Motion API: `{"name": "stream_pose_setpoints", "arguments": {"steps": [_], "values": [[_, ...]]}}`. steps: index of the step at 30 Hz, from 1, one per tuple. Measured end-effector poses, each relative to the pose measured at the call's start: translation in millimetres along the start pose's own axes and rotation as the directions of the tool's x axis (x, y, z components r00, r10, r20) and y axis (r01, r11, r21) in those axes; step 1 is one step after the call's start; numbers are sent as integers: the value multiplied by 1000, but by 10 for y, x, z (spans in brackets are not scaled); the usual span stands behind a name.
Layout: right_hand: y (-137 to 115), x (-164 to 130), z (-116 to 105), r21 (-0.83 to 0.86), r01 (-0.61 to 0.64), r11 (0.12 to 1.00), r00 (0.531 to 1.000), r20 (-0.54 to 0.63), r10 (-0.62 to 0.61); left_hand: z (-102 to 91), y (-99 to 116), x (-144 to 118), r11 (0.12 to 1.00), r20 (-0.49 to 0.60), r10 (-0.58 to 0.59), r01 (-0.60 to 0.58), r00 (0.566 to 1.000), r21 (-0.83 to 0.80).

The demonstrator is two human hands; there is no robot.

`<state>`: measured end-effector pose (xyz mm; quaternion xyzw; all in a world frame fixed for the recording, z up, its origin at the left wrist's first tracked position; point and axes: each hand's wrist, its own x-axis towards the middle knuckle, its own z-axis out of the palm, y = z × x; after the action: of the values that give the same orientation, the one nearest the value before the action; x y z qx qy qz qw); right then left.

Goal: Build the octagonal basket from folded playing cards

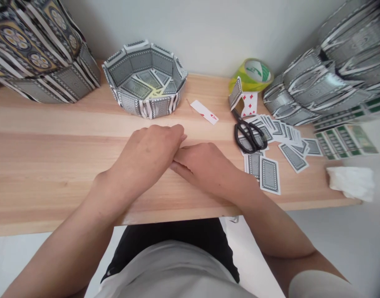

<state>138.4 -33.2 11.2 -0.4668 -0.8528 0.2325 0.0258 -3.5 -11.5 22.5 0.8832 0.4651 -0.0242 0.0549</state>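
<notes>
My left hand (152, 147) and my right hand (206, 163) meet above the middle of the wooden table. The left is curled over with its knuckles up, and the right fingertips tuck in beneath it. Both look closed; whatever lies between them, if anything, is hidden. Just beyond them lies a cut strip of playing card (204, 111) with a red ace corner. A ring-shaped basket of folded playing cards (160, 106), with yellow strips and cards inside, stands behind the left hand. To the right of my right hand, black-handled scissors (250, 134) rest on loose playing cards (269, 176).
A roll of yellow-green tape (252, 76) stands at the back, with a folded card (236, 94) before it. Tall structures of folded cards (308, 85) rise at right and left (56, 78). Packed cards (345, 140) and a white tissue bundle (351, 181) lie far right.
</notes>
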Motion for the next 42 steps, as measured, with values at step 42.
{"name": "stream_pose_setpoints", "arguments": {"steps": [42], "values": [[-36,-173,-4,-11,-12,1000,996,83,13,51,-18,-61,991,105,98,-86,990,-105]]}}
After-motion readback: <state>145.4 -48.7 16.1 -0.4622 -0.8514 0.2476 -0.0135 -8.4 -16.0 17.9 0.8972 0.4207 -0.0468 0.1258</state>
